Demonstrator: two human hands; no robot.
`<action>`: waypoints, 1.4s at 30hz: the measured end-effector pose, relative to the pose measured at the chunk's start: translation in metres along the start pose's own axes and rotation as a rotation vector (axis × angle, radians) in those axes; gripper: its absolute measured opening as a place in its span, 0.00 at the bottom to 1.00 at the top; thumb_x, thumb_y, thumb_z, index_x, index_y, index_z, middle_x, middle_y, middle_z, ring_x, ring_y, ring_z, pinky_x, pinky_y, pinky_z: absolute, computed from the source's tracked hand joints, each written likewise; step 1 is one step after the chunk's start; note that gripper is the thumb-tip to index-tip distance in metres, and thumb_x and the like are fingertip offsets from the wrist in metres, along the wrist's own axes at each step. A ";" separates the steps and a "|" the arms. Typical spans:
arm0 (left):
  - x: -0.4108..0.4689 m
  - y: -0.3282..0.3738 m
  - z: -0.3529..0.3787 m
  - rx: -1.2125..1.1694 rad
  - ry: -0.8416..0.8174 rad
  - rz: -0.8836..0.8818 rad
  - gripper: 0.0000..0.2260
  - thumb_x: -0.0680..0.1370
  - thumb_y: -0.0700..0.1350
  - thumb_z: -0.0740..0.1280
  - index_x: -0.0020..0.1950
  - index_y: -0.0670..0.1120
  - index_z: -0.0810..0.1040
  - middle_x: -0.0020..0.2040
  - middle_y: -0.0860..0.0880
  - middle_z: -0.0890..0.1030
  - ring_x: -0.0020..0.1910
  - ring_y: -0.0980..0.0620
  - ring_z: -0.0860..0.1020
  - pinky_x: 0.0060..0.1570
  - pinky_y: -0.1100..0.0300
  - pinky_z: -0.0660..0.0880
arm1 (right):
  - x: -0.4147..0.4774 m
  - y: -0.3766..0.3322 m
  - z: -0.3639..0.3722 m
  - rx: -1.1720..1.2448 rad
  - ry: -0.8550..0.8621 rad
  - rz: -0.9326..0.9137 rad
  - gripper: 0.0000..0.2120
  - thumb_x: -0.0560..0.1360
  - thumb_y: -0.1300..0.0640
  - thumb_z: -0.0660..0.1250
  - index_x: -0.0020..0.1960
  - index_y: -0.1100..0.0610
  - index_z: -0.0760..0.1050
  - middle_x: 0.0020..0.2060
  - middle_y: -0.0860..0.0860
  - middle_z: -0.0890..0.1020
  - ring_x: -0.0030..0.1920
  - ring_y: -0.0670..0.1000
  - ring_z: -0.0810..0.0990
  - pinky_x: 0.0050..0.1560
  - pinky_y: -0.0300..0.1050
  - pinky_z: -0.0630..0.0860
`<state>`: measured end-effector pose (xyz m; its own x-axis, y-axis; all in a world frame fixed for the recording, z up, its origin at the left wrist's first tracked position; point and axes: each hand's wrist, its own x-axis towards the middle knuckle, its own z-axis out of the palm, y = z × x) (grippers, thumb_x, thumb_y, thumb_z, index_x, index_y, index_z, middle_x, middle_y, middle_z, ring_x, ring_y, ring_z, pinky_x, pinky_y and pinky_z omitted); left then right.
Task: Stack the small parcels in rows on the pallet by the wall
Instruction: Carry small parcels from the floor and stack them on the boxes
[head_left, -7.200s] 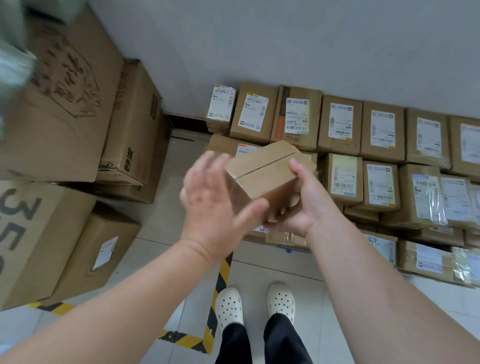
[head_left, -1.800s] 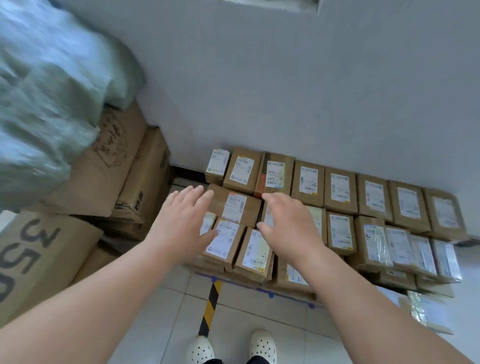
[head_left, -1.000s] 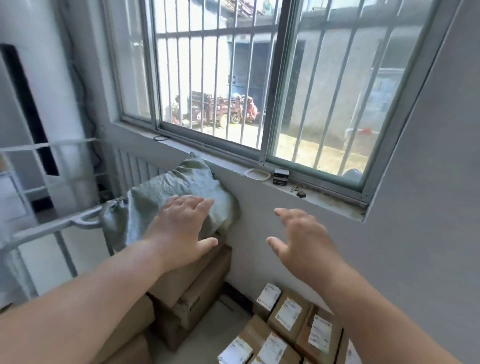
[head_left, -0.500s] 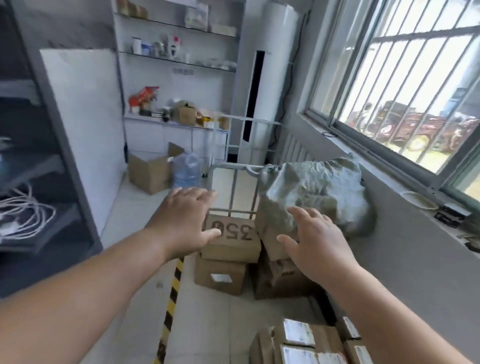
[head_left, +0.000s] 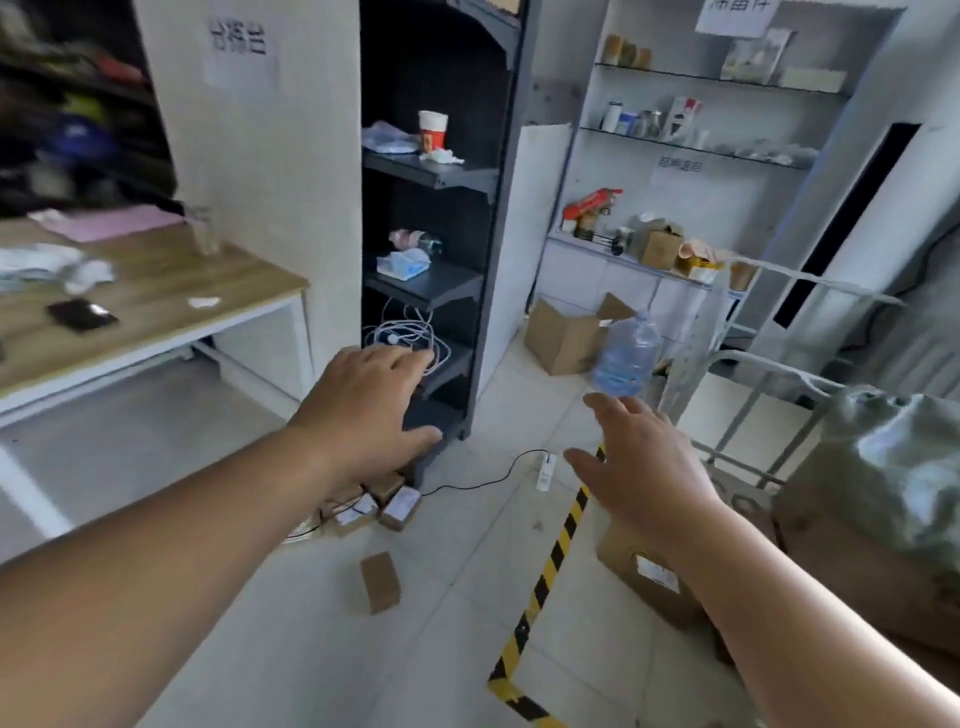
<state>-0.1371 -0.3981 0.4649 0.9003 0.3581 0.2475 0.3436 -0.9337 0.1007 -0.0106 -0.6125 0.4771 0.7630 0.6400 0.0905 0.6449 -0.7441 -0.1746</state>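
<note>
Two bare hands, both empty and held in the air, palms down.

1. Left hand (head_left: 363, 410): fingers straight and lightly spread, gripping nothing; seen against the foot of item 5.
2. Right hand (head_left: 639, 467): at 4 o'clock of the left hand, fingers extended and apart, thumb out, gripping nothing.
3. Small brown cardboard parcels with white labels (head_left: 374, 504): a loose cluster on the pale tiled floor, at 6 o'clock of the left hand, partly hidden by that wrist; count unclear.
4. Single small brown cardboard parcel (head_left: 380, 582): alone on the tiles at 6 o'clock of the cluster, apart from it.
5. Tall black metal shelving unit (head_left: 441, 291): at 12 o'clock of the left hand; holds a red-and-white paper cup (head_left: 432, 130) and a coil of white cable (head_left: 410, 338).
6. Yellow-and-black striped floor tape (head_left: 550, 561): at 3 o'clock of the single parcel.
7. White plug adapter on a black cord (head_left: 544, 470): on the floor between the hands.
8. Wood-topped white table (head_left: 156, 291): at 10 o'clock of the left hand; a black phone (head_left: 80, 314) lies on it.
9. Clear blue water jug (head_left: 626, 358): at 12 o'clock of the right hand, blurred.
10. Large brown carton with a white label (head_left: 644, 577): on the floor at 6 o'clock of the right hand.
11. Grey-green woven sack (head_left: 893, 467): at 3 o'clock of the right hand.
</note>
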 end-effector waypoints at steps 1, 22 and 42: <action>-0.018 -0.024 -0.006 0.012 -0.003 -0.039 0.37 0.76 0.62 0.65 0.79 0.48 0.56 0.77 0.49 0.63 0.75 0.48 0.62 0.73 0.53 0.55 | 0.000 -0.026 0.006 0.005 -0.014 -0.028 0.30 0.79 0.44 0.64 0.77 0.50 0.59 0.71 0.51 0.70 0.69 0.56 0.69 0.69 0.53 0.68; -0.159 -0.288 -0.029 0.069 -0.140 -0.423 0.35 0.77 0.60 0.66 0.78 0.47 0.59 0.73 0.48 0.67 0.72 0.47 0.64 0.69 0.56 0.58 | 0.035 -0.284 0.126 0.097 -0.197 -0.191 0.27 0.81 0.48 0.61 0.77 0.51 0.59 0.72 0.52 0.69 0.70 0.57 0.68 0.67 0.52 0.67; 0.157 -0.379 0.227 -0.025 -0.422 -0.404 0.28 0.75 0.58 0.68 0.69 0.46 0.68 0.63 0.48 0.75 0.62 0.46 0.72 0.62 0.54 0.66 | 0.376 -0.224 0.311 0.130 -0.432 -0.048 0.26 0.80 0.49 0.63 0.75 0.53 0.62 0.68 0.54 0.71 0.66 0.57 0.70 0.64 0.52 0.68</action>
<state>-0.0656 0.0105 0.2467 0.7294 0.6477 -0.2202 0.6801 -0.7213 0.1308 0.1180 -0.1456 0.2453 0.6260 0.7150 -0.3112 0.6470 -0.6990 -0.3045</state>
